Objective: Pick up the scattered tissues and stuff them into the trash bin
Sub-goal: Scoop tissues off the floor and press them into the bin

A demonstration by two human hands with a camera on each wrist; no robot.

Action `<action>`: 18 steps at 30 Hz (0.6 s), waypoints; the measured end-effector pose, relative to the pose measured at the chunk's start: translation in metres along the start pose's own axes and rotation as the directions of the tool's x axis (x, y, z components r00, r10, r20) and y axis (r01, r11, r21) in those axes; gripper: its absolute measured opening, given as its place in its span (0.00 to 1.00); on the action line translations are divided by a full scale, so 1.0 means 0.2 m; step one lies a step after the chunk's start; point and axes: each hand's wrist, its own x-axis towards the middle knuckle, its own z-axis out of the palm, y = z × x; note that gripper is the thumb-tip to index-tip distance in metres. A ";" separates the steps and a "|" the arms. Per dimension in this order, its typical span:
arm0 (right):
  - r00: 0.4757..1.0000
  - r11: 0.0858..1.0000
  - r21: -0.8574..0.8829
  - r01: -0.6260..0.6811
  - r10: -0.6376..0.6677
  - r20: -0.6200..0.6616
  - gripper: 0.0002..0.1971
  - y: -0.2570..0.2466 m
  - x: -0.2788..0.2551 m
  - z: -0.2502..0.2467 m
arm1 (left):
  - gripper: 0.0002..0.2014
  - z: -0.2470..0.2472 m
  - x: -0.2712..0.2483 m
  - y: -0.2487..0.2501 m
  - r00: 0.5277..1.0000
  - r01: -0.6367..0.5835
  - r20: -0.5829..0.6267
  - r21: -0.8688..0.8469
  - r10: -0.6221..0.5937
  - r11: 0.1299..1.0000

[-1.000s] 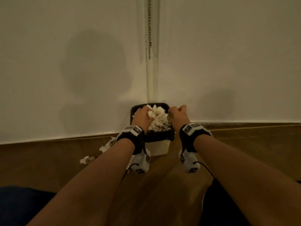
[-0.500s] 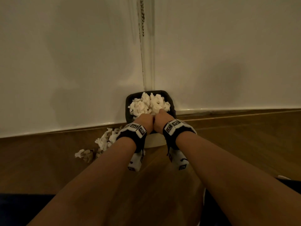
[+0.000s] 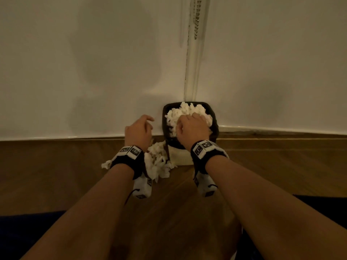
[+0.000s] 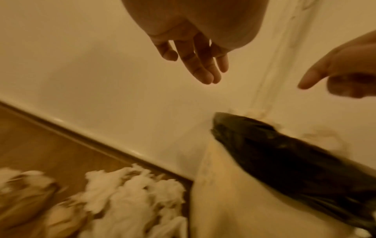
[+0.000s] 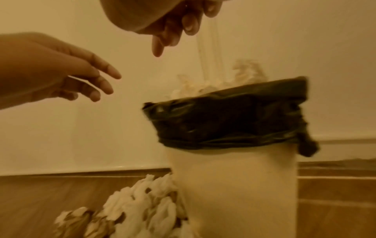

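A white trash bin [image 3: 181, 159] with a black liner [image 5: 223, 122] stands against the wall, heaped with crumpled white tissues [image 3: 185, 114]. My right hand [image 3: 195, 122] hovers over that heap with curled fingers. In the right wrist view the right hand [image 5: 173, 35] holds nothing and only its index finger points down. My left hand [image 3: 144, 122] is in the air left of the bin, fingers spread and empty, as the left wrist view [image 4: 203, 69] shows. A pile of tissues [image 3: 157, 161] lies on the floor against the bin's left side, below my left wrist.
The bin sits where a white wall [image 3: 93, 72] meets the wooden floor [image 3: 56, 175], under a vertical pipe [image 3: 193, 62] with a bead chain. A small tissue scrap [image 3: 106, 164] lies left of the pile. Dark fabric [image 3: 28, 231] edges the near floor.
Both fists were pressed together at the bin's near rim. My left hand has since swung left off the bin and opened, while my right hand has moved forward over the heap.
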 end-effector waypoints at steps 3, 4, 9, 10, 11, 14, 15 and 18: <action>0.991 0.989 0.062 0.135 -0.134 -0.018 0.13 -0.20 0.00 0.04 | 0.12 -0.10 -0.07 -0.18 0.992 0.119 -0.052 0.050 -0.116 0.992; 0.985 0.981 0.092 0.172 -0.171 -0.024 0.12 -0.27 0.00 0.06 | 0.11 -0.12 -0.10 -0.25 0.987 0.154 -0.053 0.081 -0.150 0.985; 0.972 0.959 0.197 0.204 -0.223 0.080 0.12 -0.47 -0.01 0.18 | 0.13 -0.15 -0.26 -0.55 0.957 0.262 0.038 0.321 -0.289 0.910; 0.965 0.962 0.206 0.178 -0.211 0.152 0.12 -0.49 -0.02 0.22 | 0.12 -0.15 -0.29 -0.61 0.942 0.285 0.061 0.369 -0.329 0.885; 0.946 0.969 0.196 0.152 -0.200 0.255 0.13 -0.50 -0.03 0.26 | 0.13 -0.14 -0.33 -0.68 0.922 0.310 0.086 0.415 -0.376 0.856; 0.812 0.988 0.134 0.074 -0.138 0.567 0.16 -0.50 -0.06 0.38 | 0.19 -0.10 -0.45 -0.89 0.835 0.375 0.145 0.556 -0.530 0.742; 0.774 0.990 0.133 0.036 -0.112 0.623 0.16 -0.49 -0.08 0.44 | 0.22 -0.07 -0.47 -0.94 0.809 0.394 0.148 0.581 -0.569 0.712; 0.648 0.992 0.123 0.033 -0.115 0.753 0.20 -0.48 -0.12 0.62 | 0.26 0.03 -0.46 -1.01 0.806 0.418 0.120 0.580 -0.580 0.699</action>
